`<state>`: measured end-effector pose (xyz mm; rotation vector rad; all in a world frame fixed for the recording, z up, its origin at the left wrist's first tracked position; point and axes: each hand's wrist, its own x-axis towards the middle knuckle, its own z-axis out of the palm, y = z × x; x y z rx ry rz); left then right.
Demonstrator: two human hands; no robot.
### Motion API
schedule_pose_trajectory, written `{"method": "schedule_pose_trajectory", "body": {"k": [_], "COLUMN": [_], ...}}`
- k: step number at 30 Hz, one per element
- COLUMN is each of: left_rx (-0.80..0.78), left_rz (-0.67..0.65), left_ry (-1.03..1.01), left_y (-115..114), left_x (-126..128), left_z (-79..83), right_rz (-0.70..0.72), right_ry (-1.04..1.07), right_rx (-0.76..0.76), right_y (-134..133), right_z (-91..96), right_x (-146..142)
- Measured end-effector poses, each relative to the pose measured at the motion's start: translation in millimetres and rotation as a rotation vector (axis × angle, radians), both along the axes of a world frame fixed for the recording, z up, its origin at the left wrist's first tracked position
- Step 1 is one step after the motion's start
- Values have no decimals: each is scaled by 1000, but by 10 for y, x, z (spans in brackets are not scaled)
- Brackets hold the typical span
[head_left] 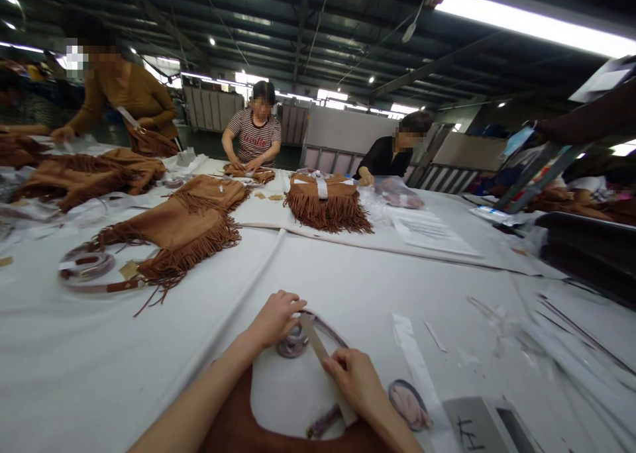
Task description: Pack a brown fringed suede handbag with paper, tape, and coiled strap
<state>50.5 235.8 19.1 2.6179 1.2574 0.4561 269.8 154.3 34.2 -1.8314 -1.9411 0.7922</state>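
While the left hand (pixel 275 317) pinched the upper end of a flat tan strip (pixel 314 342), its grip curled together on that end, the right hand (pixel 355 379) held the same strip lower down, fingers clamped on its edge. The strip lay slantwise between the two hands, low in the centre of the view, and crossed a coiled strap (pixel 292 344) just under the left fingertips (the coil appeared wrapped in clear film). Beneath both wrists lay a brown suede piece (pixel 231 423) with a white sheet over its middle, all resting on the white-covered desk (pixel 348 281). An oval wrapped part (pixel 408 403) sat just right of the right hand, beside a grey box (pixel 477 426) bearing handwritten marks. Farther up the desk lay a fringed brown bag (pixel 183 231) with its strap, a second fringed bag (pixel 325 204) and a printed sheet (pixel 430 231). Three co-workers stood or sat at the far edge: one in a mustard top (pixel 129 92), one in a striped top (pixel 253 135), one in a black top (pixel 385 158).
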Motion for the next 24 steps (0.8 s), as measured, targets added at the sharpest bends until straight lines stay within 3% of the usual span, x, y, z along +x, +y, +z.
{"method": "schedule_pose_trajectory", "body": {"k": [6,10,18,24], "left_rx": [-70,-77,-95,-125], "left_rz": [-135,-131,-7,156], "left_ry": [157,267,353,314], "left_y": [304,340,277,213], "left_x": [54,206,352,442], "left_z": [114,76,-65,-166], "right_rz": [-376,-532,-619,-553], "right_ry": [579,766,755,690], "right_rx": [-95,-118,-110,-133], "right_y": [-277,-384,-461,-475], "right_z": [-83,-178,-123,-120], "right_x": [326,339,381,438]}}
